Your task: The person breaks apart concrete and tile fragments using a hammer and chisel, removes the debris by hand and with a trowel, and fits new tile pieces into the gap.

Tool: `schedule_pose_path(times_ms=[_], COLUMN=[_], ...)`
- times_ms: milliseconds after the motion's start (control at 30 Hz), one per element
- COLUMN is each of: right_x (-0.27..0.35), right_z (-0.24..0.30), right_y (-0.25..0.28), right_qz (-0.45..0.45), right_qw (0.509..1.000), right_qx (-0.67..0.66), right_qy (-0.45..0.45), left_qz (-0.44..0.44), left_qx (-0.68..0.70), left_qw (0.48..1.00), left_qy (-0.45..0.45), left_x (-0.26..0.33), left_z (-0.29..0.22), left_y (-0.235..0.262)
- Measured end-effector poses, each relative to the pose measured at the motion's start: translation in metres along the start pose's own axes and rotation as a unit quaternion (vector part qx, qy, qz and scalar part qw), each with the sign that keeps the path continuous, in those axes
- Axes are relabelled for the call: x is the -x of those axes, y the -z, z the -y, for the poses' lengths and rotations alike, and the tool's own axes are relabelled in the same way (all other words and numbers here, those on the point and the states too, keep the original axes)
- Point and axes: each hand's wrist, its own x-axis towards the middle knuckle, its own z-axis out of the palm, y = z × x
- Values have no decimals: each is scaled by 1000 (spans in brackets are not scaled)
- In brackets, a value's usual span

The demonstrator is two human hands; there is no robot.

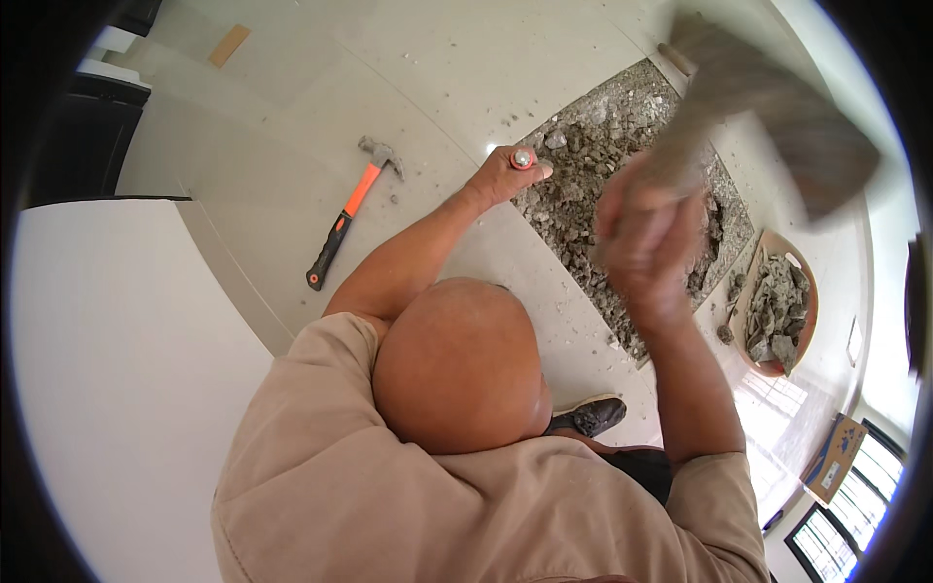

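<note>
My left hand (501,178) is closed around a chisel (523,158) with a red grip; its round metal end points up at me, and its lower end is hidden. It is at the left edge of a square patch of broken-up floor (583,228), full of grey rubble. My right hand (653,228) grips the handle of a large-headed hammer (812,146), raised over the patch's right side. Motion smears both the hand and the hammer. On the tiles left of my left hand lies a claw hammer (356,204) with an orange and black handle.
A tan basket (805,325) full of broken pieces stands right of the patch. Further right is a cardboard box (833,459) near barred windows. A white surface (126,389) fills the left side. Small chips are scattered over the pale tiles, and a brown strip (228,46) lies far left.
</note>
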Motion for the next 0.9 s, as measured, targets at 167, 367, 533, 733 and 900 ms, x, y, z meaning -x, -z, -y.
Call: schedule_pose_path(times_ms=[167,367,533,733,900], right_x=[33,44,68,79,84], right_z=[-73,-54,-55,-48,-53], right_y=[-29,-6,35,47,36], right_qz=[281,86,36,37,55], right_qw=[918,960,946,912,888], right_qx=[195,74,26,4,-44], right_qy=[-202,-255,-322,-409,-455], left_qz=[0,50,81,86,88], left_qx=[28,-229,-167,-59,-86], left_qw=[999,971,979,995,992], left_qy=[-23,-49,-86,4,-6], left_x=[-14,-22,-22,-78,-81], left_z=[19,12,-14,-25,-34], left_y=[5,-50,-88,0,12])
